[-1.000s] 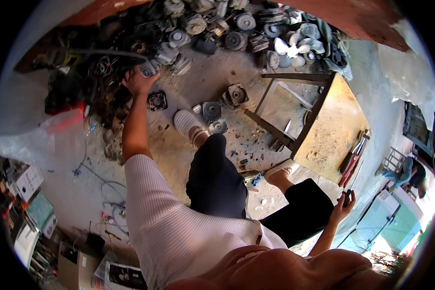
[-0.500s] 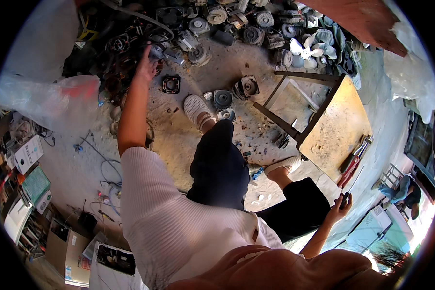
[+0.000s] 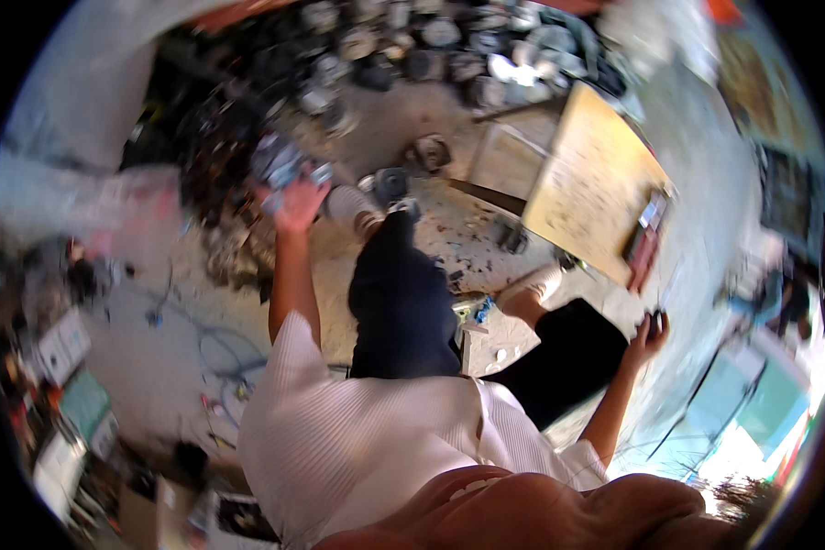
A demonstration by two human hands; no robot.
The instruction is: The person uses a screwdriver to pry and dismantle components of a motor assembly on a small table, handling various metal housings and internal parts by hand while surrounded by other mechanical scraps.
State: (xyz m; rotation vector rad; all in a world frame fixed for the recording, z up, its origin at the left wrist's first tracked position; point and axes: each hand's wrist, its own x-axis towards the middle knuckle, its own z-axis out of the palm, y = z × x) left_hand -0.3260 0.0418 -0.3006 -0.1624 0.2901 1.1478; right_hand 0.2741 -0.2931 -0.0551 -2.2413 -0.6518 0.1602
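Observation:
My left hand (image 3: 301, 203) is closed on a grey metal motor part (image 3: 280, 158), blurred by motion, above the floor beside my shoe (image 3: 346, 209). Its exact shape is smeared. Over on the right, my right hand (image 3: 649, 339) is wrapped round the dark handle of a screwdriver (image 3: 656, 320), its thin shaft pointing away from me. Close to that hand stands a low wooden stool (image 3: 591, 174) with a worn yellowish top. Red-handled pliers (image 3: 646, 252) lie along the stool's right edge with other tools.
A heap of old motors (image 3: 440, 37) spreads across the far side, with dark parts (image 3: 215, 174) at the left. Two loose motor pieces, one square (image 3: 391, 186) and one rusty (image 3: 428, 154), sit between my left foot and the stool. Cables (image 3: 220, 344) trail over the left floor.
My left hand has come back toward me from the far heap, bringing the grey motor part along. The right hand still grips the screwdriver. The whole view has shifted and blurred.

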